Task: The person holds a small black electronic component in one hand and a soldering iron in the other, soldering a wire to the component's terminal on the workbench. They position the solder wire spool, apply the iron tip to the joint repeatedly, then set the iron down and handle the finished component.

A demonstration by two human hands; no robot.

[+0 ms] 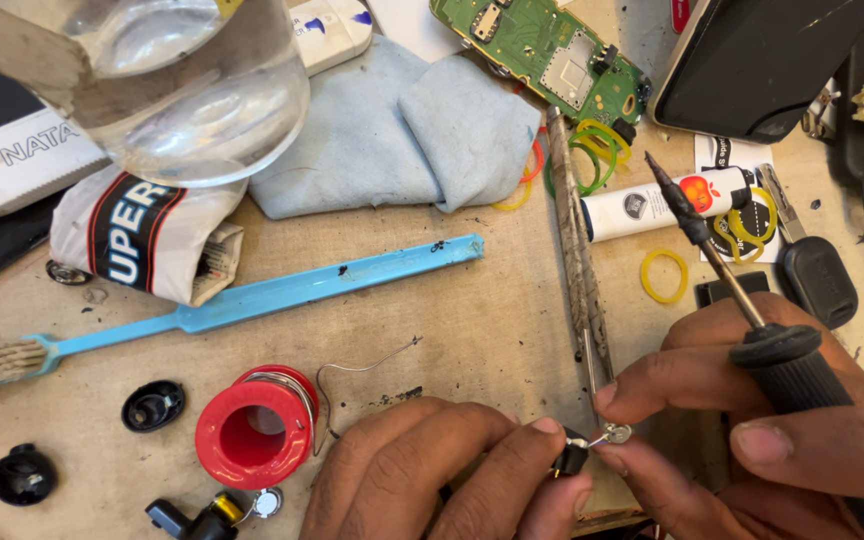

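My left hand (442, 470) pinches a small black part (570, 458) with thin wires at the bottom centre. My right hand (752, 420) grips a black-handled soldering iron (742, 300), its tip pointing up and away; the same hand's thumb and forefinger pinch a tiny round metal piece (616, 434) joined to the black part. A pair of worn tweezers (577, 250) lies just above the fingers. A red spool of solder wire (255, 427) stands left of my left hand, a loose end of wire curling up from it.
A blue-handled brush (252, 298) lies across the table (452, 330). A blue cloth (402, 130), a green circuit board (552, 55), rubber bands (664, 276), a white tube (652, 205), a glass jar (182, 80), small black parts (152, 405) and a black device (772, 60) surround the work spot.
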